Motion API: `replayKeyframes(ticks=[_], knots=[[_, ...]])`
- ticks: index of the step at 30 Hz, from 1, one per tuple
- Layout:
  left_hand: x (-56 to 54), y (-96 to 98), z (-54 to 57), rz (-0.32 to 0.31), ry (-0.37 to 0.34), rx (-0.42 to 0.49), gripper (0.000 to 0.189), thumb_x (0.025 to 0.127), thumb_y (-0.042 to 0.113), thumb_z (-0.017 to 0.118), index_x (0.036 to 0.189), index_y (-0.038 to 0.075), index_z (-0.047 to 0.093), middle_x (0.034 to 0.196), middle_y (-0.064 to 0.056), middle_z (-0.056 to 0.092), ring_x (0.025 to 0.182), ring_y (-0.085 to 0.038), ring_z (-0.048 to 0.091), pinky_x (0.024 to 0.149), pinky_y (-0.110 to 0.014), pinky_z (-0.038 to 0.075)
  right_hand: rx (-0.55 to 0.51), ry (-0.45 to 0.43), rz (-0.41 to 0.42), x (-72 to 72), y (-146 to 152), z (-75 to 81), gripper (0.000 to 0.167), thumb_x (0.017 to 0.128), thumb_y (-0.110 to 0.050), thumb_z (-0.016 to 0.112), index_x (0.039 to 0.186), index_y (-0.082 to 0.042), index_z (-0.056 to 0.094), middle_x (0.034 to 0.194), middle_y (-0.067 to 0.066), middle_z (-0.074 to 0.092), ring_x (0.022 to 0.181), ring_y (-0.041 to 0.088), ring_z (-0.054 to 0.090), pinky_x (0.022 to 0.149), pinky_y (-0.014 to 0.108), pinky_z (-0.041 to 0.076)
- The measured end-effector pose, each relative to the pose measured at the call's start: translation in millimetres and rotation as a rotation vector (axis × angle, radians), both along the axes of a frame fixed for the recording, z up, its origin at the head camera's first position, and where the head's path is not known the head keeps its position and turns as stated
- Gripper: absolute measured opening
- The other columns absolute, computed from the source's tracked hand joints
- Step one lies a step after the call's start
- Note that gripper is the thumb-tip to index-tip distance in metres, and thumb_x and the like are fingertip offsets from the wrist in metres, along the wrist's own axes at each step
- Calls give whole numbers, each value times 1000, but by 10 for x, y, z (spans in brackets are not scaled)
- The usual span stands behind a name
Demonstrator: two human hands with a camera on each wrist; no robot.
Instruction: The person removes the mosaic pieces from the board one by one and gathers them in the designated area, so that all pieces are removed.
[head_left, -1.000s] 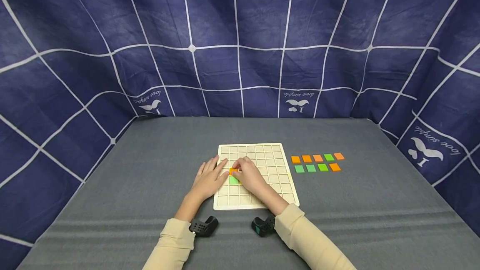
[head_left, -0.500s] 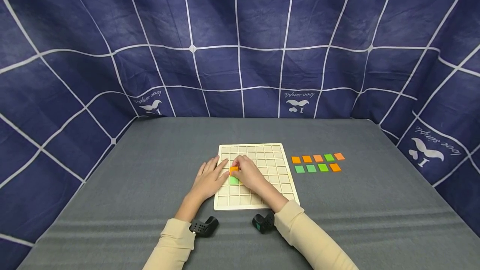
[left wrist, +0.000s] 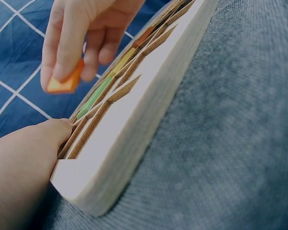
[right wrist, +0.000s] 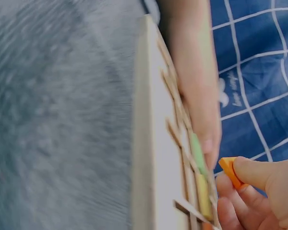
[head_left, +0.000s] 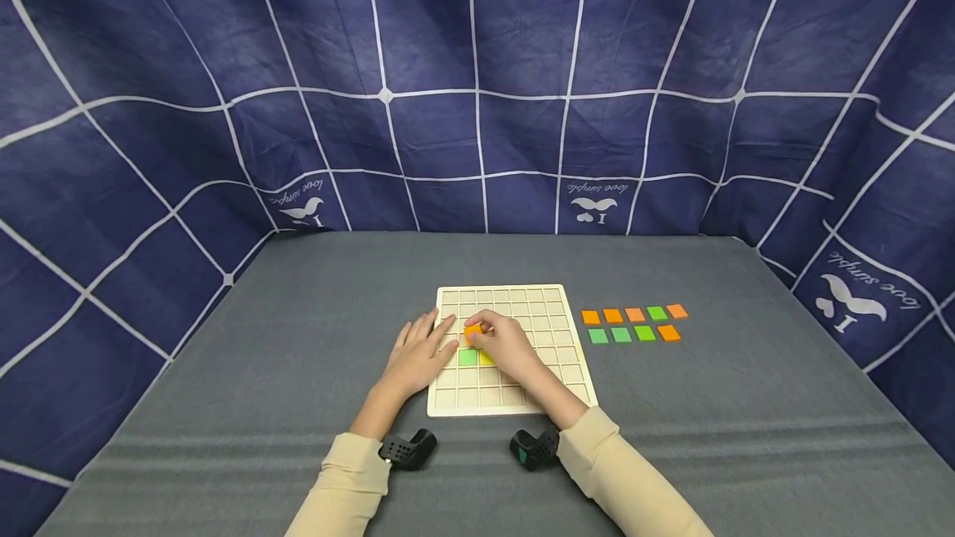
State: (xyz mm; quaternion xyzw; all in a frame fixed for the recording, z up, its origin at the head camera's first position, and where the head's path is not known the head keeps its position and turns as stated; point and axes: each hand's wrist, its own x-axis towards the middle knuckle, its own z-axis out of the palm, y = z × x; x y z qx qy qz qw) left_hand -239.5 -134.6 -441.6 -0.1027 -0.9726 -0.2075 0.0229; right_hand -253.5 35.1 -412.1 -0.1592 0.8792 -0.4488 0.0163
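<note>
While my right hand (head_left: 507, 346) pinched the square orange tile (left wrist: 62, 86), my left hand (head_left: 414, 359) lay spread; steadying the square pale wooden grid board (head_left: 543, 324) beneath my fingers seemed wise.

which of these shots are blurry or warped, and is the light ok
Head view: evenly lit and fairly sharp, though the curtain lines bow, perhaps partly lens distortion; left wrist view: the board's near rim looks pale, almost washed out; right wrist view: the table is streaky and blurred, the held tile clearer.
</note>
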Motion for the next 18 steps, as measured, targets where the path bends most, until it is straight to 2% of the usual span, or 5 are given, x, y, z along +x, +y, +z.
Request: replayKeyframes(ticks=[4, 8, 13, 18], knots=[[-6, 5, -3, 4, 8, 2, 52, 94, 44, 38, 141, 21, 35, 150, -11, 25, 139, -30, 21, 114, -49, 10, -93, -57, -16, 20, 85, 80, 18, 86, -12, 62, 103, -10, 65, 86, 6, 59, 72, 13, 64, 61, 22, 50], [-3, 8, -5, 9, 1, 1, 52, 94, 44, 39, 141, 21, 35, 150, -11, 24, 139, -30, 21, 114, -48, 10, -135, -92, -54, 40, 193, 131, 17, 85, -12, 63, 102, -10, 64, 88, 7, 57, 73, 18, 65, 62, 25, 53], [9, 4, 6, 10, -8, -1, 53, 95, 44, 37, 142, 22, 34, 151, -11, 23, 139, -29, 20, 114, -48, 10, -130, -86, -98, 60, 384, 177, 16, 83, -12, 65, 99, -10, 65, 87, 7, 58, 70, 14, 62, 62, 26, 54], [17, 6, 12, 4, -12, 6, 52, 95, 44, 37, 142, 22, 33, 151, -10, 22, 140, -29, 19, 114, -48, 9, -86, -51, -105, 66, 680, 194, 19, 85, -13, 63, 102, -7, 65, 87, 9, 60, 73, 19, 64, 62, 26, 52]])
